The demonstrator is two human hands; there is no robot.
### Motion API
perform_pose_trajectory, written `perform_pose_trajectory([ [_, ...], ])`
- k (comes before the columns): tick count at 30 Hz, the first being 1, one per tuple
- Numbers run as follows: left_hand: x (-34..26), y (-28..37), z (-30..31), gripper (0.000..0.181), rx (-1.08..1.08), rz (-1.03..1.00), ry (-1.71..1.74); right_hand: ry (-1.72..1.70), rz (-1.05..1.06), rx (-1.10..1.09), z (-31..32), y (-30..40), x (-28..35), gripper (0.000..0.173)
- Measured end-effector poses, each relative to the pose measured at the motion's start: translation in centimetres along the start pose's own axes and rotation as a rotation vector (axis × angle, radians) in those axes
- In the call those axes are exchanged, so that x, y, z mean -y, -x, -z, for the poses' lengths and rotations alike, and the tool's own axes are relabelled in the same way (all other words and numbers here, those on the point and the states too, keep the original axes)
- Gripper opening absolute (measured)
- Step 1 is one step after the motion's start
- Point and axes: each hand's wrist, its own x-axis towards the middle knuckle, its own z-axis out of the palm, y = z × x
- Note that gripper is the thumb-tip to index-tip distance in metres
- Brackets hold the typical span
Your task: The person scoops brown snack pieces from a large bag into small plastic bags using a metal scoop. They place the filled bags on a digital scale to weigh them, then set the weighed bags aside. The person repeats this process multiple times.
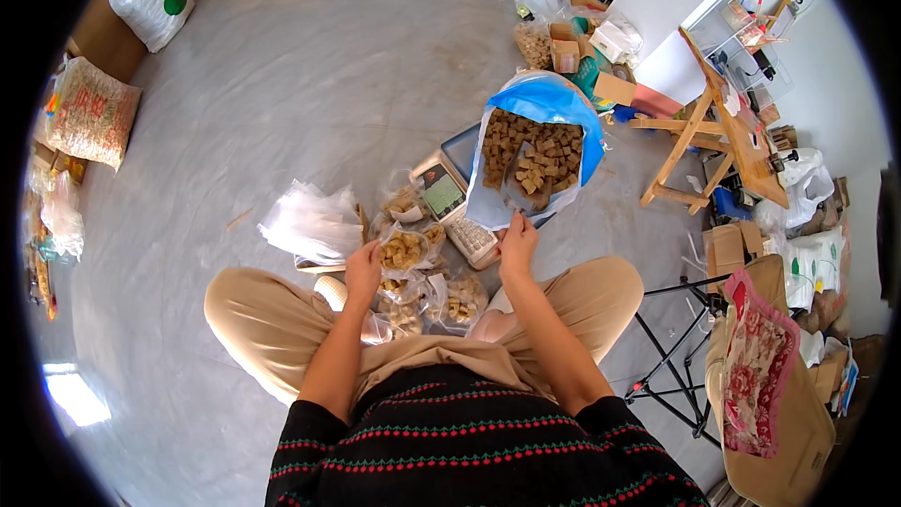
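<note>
My left hand (362, 271) pinches the edge of a clear plastic bag (402, 249) that holds brown cubes. My right hand (518, 246) grips the handle end of a clear scoop (516, 190). Brown cubes (546, 165) fill the scoop's bowl, which rests among more cubes inside a large open sack (552, 107), blue and white. That sack stands on the platform of a digital scale (461, 144), whose display and keypad (473, 236) face me. Several filled clear bags (461, 299) lie between my legs. What is in them is partly hidden by the plastic.
A stack of flat clear bags (313, 222) lies in a box left of my left hand. At right stand a folding chair (767, 380) with a floral cushion and a wooden folding table (739, 134). Cartons and bags (556, 42) crowd the far right; stuffed sacks (95, 113) line the left.
</note>
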Motion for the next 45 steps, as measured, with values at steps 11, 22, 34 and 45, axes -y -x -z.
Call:
perform_pose_trajectory([
  [11,-0.9,-0.2,0.4,0.027,-0.052,0.042,-0.079,0.239,0.043,0.323,7.9,12.1,2.4,0.047],
  [22,-2.4,0.1,1.0,0.026,-0.025,0.118,-0.067,0.900,0.389,0.662,8.7,14.5,3.5,0.043],
  [34,-1.8,0.4,1.0,0.027,-0.056,0.134,-0.114,1.367,0.435,0.752,4.2,14.8,8.1,0.039],
  [45,-0.9,0.0,1.3,0.028,-0.093,0.233,-0.103,0.990,0.263,0.646,8.5,11.5,9.7,0.044],
])
